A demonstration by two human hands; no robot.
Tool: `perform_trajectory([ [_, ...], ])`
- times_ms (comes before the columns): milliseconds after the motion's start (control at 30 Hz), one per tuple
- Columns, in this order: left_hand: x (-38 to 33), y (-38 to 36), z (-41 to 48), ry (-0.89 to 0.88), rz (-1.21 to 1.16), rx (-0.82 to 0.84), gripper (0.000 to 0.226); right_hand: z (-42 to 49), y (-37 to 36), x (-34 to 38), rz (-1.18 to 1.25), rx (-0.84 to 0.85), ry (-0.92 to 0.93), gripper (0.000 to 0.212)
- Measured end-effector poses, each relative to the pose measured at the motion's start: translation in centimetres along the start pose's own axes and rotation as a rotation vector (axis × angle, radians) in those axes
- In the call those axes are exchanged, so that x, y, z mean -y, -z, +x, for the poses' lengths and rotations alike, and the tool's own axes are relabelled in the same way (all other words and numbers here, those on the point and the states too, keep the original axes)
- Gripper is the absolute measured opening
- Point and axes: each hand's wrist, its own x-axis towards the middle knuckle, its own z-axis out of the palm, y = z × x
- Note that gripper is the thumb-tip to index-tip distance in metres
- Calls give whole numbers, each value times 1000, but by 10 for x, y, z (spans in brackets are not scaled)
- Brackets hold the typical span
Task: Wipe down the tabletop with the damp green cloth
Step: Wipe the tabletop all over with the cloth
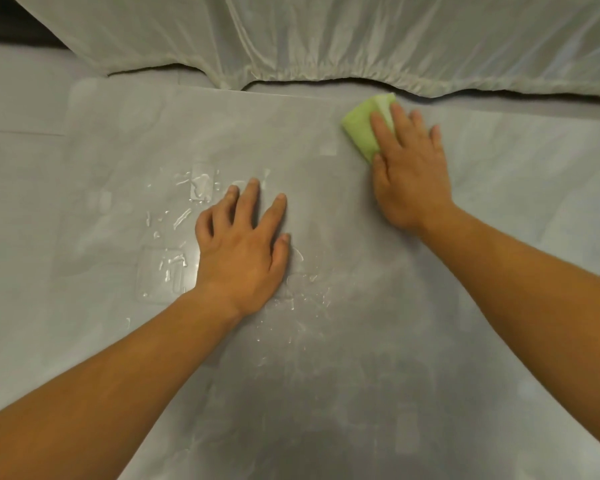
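Toward the left side of the grey tabletop (343,341) lay streaks and beads of water (191,202), some around two clear flat patches (stuck-on film or tape, by the look of them) and more trailing toward the near edge. The left hand (243,247) was pressed flat among them, its fingers (248,199) spread apart and holding nothing. Further right, close to the far edge, the right hand (411,171) lay palm-down on the folded green cloth (361,131), fingers extended and slightly spread, pinning it against the surface rather than gripping it. Beyond that edge hung a pale gathered sheet (326,39). Judging by the wet patch not yet cleared, much of the wiping remained: the left and middle areas at least.
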Motion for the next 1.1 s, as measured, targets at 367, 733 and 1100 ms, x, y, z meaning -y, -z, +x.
perform_trajectory([
  [367,4,3,0,-31,-30,-4,55,18,-1,30,35,-28,-22,57],
  [733,21,2,-45,-16,-96,9,64,-96,-30,51,-12,61,507,55],
  [1100,29,-10,-52,-40,-68,26,64,-164,-41,69,13,71,348,55],
])
